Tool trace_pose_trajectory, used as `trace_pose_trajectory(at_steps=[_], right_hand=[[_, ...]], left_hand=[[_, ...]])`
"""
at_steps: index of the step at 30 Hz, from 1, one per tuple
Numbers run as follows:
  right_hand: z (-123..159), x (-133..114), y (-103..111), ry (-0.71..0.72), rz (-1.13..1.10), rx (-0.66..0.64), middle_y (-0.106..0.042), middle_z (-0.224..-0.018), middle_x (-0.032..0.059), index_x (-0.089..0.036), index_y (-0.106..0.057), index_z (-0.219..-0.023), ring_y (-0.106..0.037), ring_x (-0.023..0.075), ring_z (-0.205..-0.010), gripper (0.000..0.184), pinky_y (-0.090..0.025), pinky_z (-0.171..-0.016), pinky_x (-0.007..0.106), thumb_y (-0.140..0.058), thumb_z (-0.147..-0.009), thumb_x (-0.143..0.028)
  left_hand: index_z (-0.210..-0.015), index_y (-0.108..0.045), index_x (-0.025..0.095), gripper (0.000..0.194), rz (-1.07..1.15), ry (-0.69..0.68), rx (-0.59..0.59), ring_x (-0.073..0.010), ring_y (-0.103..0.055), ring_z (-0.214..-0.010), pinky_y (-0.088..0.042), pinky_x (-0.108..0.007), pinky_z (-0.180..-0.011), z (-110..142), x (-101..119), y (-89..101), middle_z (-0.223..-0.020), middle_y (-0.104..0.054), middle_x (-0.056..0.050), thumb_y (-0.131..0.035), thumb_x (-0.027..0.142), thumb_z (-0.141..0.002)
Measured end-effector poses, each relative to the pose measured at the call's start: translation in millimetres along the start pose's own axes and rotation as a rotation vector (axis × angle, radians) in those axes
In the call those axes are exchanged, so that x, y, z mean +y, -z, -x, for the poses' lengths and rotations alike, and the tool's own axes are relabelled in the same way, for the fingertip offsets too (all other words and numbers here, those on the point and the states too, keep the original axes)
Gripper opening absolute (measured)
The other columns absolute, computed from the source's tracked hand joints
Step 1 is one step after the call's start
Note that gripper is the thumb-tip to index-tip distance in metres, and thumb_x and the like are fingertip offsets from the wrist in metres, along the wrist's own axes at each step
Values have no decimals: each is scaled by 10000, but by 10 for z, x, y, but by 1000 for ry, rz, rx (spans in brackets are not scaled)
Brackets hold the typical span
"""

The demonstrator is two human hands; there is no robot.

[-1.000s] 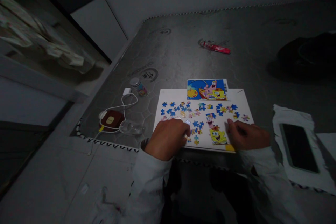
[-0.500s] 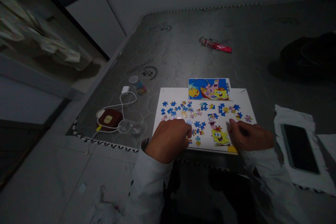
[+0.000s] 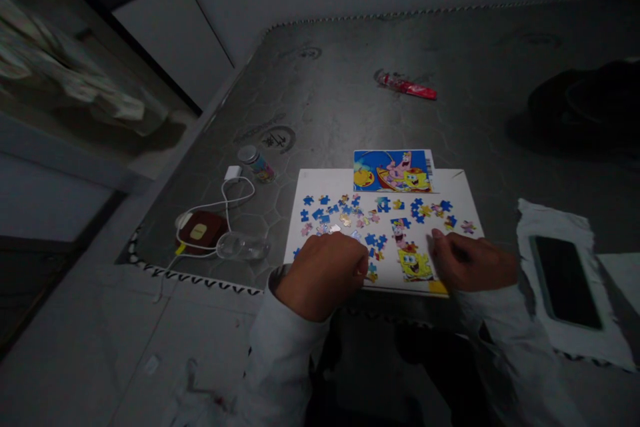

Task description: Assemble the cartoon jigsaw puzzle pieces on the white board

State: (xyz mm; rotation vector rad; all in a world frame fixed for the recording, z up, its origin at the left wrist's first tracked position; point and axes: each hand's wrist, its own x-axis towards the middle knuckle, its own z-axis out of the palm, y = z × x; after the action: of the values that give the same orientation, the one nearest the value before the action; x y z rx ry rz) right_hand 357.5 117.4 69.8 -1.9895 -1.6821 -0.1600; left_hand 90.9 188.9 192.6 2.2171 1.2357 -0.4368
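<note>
Loose jigsaw pieces [image 3: 345, 208], mostly blue with some pink and yellow, are spread over a white board [image 3: 325, 179]. My left hand [image 3: 323, 273] is closed with its fingers bent down over the lower loose pieces. Its fingertips are hidden, so whatever they hold does not show. A joined section of puzzle [image 3: 414, 263] with a yellow cartoon face lies between my hands. Just right of it, my right hand [image 3: 473, 260] rests closed at the board's edge, and no piece shows in it. The picture card [image 3: 393, 171] lies across the board's far edge.
On the left are a capped clear jar [image 3: 257, 163], a white charger [image 3: 233, 173] with its cable, a brown case [image 3: 200, 232] and a clear bottle lying down [image 3: 243, 247]. A phone [image 3: 565, 280] lies on a white cloth [image 3: 533, 220] at right. A red packet [image 3: 407, 87] lies farther back.
My left hand has moved slightly right and down over the board, covering more of the lower pieces. My right hand stays beside the joined section. The whole view has shifted a little.
</note>
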Motion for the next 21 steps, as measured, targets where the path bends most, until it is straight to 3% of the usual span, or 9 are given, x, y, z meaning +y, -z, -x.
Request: trace_pose_trajectory(at_steps=[5,11,21], right_hand=[[-3,-15,2,6,-36,25,-619,-573,29,-234,-719,-641,-481,169,-579,583,-301,-601,330,-610,-1103,-571],[-10,-20,10,5,-29,20,-613,-563,23,-242,-687,-612,-467,163,-575,583,-289,-601,329,-612,-1099,-554],[0,13,-8,-1,-8,-14,-650,-599,44,-245,-738,-652,-512,186,-584,591,-316,-612,340,-576,-1105,-587]], left_hand=[[-1037,-819,273,195,-5,-36,56,-288,-801,-1080,-561,-423,-911,52,20,5,-1123,-867,-33,-632,220,-1045],[-1075,-775,242,288,-43,16,53,-297,-808,-1031,-545,-425,-878,83,49,60,-1078,-861,-73,-506,294,-1162],[-1104,-778,243,232,10,16,28,-280,-804,-1035,-522,-396,-856,100,44,95,-1121,-865,-62,-548,260,-1137]])
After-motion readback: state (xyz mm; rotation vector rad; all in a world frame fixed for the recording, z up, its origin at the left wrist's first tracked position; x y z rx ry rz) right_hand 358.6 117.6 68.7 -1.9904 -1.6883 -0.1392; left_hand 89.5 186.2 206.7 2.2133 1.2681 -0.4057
